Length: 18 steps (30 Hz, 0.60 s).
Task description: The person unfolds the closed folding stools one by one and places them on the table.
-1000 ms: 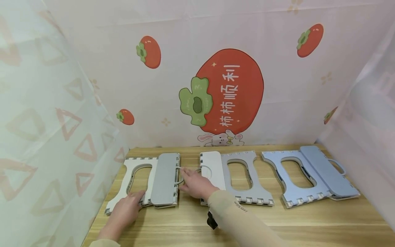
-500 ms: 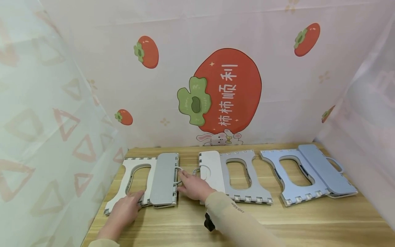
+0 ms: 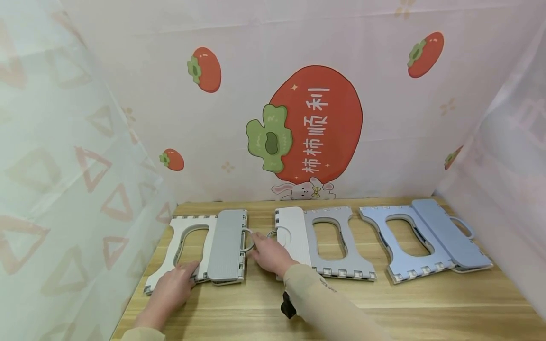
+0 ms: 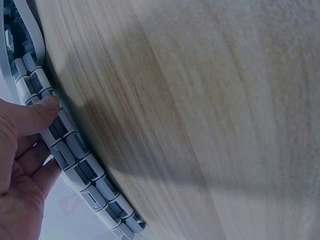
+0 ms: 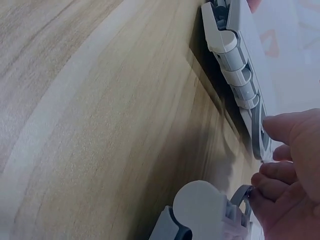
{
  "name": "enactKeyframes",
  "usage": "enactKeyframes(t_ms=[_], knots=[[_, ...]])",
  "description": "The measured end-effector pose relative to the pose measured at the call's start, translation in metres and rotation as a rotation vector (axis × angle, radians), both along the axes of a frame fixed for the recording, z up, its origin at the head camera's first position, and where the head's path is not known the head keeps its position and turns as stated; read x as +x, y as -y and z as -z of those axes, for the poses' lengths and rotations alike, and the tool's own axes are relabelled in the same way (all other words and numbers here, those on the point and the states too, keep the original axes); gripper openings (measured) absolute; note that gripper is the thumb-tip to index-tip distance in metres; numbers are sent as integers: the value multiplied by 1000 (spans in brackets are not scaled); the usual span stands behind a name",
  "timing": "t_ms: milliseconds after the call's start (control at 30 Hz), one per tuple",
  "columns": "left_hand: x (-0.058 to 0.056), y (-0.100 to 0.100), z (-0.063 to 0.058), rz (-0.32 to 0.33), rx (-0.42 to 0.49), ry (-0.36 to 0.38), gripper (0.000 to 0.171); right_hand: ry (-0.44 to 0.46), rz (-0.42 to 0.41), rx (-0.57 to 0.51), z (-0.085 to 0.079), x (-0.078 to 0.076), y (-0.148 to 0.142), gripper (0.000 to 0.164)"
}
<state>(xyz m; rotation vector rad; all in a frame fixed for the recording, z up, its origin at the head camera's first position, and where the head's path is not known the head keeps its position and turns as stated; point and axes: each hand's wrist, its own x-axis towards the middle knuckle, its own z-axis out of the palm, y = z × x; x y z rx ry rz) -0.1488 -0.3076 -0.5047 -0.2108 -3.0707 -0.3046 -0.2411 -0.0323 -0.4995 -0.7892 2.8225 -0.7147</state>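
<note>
Head view: I have the left hand (image 3: pixel 172 286) in from 7 o'clock at the near edge of the white-and-grey folded stool (image 3: pixel 226 246), which lies at its 1 o'clock, and the right hand (image 3: pixel 273 255) in from 5, fingertips toward 10 at the stool's 3 o'clock side. Left wrist: thumb over the hinged edge (image 4: pixel 77 177), fingers behind, clamped on the stool, edge running 11 to 6. Right wrist: thumb at the stool's grey handle (image 5: pixel 256 135), at the hand's 10 o'clock; whether pinched, I cannot tell.
</note>
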Motion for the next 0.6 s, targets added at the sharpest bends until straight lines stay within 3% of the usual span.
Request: enactKeyframes(t_ms=[600], knots=[[0, 2, 2, 1, 10, -17, 50, -70, -6, 26, 2, 0, 5, 47]])
